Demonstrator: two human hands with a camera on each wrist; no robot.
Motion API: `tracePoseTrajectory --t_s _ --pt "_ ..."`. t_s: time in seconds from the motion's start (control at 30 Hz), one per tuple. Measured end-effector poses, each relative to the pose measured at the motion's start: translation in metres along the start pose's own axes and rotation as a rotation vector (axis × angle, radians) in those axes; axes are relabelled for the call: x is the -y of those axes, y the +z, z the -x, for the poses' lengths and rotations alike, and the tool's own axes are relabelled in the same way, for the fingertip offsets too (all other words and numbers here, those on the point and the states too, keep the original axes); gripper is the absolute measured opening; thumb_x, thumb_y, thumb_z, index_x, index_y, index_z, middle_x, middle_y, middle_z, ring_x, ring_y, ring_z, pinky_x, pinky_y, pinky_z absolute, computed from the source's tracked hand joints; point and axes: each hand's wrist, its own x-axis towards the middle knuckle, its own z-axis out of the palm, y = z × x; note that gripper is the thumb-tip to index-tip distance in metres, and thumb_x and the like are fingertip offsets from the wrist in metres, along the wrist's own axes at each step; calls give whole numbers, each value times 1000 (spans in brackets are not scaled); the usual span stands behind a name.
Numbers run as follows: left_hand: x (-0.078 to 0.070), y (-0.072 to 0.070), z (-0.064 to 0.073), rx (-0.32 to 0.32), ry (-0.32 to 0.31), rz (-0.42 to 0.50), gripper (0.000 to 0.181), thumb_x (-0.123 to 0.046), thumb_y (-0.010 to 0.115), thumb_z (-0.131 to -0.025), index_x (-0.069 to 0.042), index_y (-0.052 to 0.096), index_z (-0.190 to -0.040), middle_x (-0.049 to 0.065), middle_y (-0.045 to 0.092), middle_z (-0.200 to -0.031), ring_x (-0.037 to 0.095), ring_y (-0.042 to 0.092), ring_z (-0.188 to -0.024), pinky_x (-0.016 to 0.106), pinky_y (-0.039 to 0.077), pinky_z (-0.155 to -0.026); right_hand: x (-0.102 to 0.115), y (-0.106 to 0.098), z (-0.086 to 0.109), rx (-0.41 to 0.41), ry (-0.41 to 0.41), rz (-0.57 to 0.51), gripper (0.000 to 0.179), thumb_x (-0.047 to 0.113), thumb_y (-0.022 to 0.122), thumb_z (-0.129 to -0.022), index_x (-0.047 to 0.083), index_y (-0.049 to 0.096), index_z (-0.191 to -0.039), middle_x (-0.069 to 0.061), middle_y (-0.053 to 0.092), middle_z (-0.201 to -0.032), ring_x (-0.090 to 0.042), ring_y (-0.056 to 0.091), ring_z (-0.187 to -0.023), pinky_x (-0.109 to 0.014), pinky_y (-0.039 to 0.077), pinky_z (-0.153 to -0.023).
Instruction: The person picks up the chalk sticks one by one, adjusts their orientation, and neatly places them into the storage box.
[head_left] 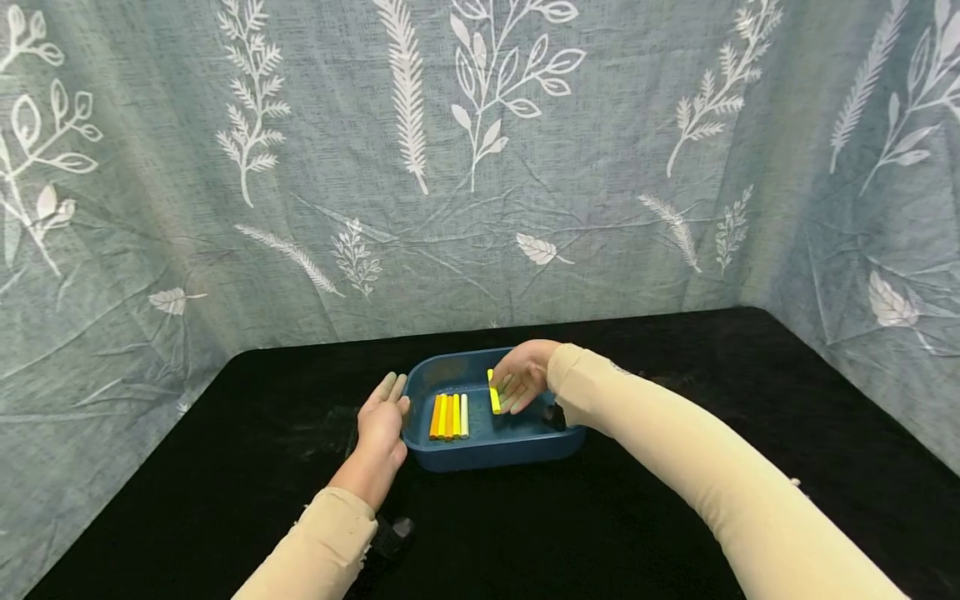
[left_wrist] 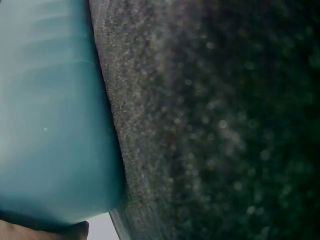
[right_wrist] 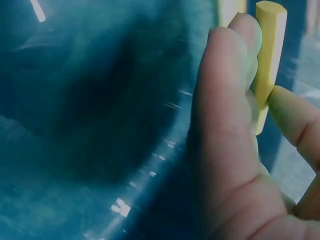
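Note:
My right hand (head_left: 521,375) reaches over the blue tray (head_left: 495,454) and pinches a yellow chalk stick (head_left: 494,392) between thumb and fingers. In the right wrist view the yellow chalk (right_wrist: 271,45) stands nearly upright in that pinch. To the left of it, a row of several chalk sticks (head_left: 449,417), orange, yellow and white, lies side by side on the tray floor. My left hand (head_left: 381,425) rests along the tray's left side, its fingers straight. The left wrist view shows the tray's outer wall (left_wrist: 55,125) close up, with a bit of the hand (left_wrist: 40,232) below it.
The tray stands on a black cloth-covered table (head_left: 525,533). Behind and at both sides hangs a grey-green curtain (head_left: 450,275) with white leaf prints. A dark wrist camera (head_left: 393,533) sits under the left wrist, another dark one (head_left: 555,416) at the right wrist.

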Motion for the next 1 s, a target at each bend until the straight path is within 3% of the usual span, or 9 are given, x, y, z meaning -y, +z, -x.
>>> tracePoseTrajectory --t_s 0.13,0.33,0.47,0.6,1.0 --pt "0 1 0 -6 3 7 58 5 28 -103 -7 8 -156 11 13 -161 26 10 -147 37 18 -119 -6 4 -8 15 17 6 44 8 49 -100 -9 40 -139 -27 52 -133 -35 53 -123 -38 47 -101" --pt "0 4 1 -13 1 -1 58 6 29 -103 -7 9 -157 11 15 -161 26 12 -147 37 18 -119 -9 11 -13 29 40 7 37 7 50 -101 -9 46 -134 -26 61 -119 -32 62 -108 -37 47 -101" --pt "0 3 0 -15 7 -10 58 6 29 -103 -7 9 -156 12 14 -161 26 11 -147 37 17 -119 -7 15 -15 45 25 8 38 7 51 -100 -9 46 -135 -27 63 -116 -34 61 -111 -37 49 -100" --pt "0 2 -1 -10 11 -16 58 6 29 -103 -6 9 -156 12 14 -161 25 12 -147 37 17 -119 -5 17 -16 41 15 3 38 5 50 -101 -9 45 -135 -29 61 -119 -35 57 -119 -38 50 -98" --pt "0 1 -1 -1 8 -22 58 5 28 -103 -6 9 -156 11 14 -161 24 11 -147 36 16 -119 1 25 -18 64 23 26 39 4 46 -102 -12 42 -138 -30 55 -130 -35 54 -122 -38 48 -100"
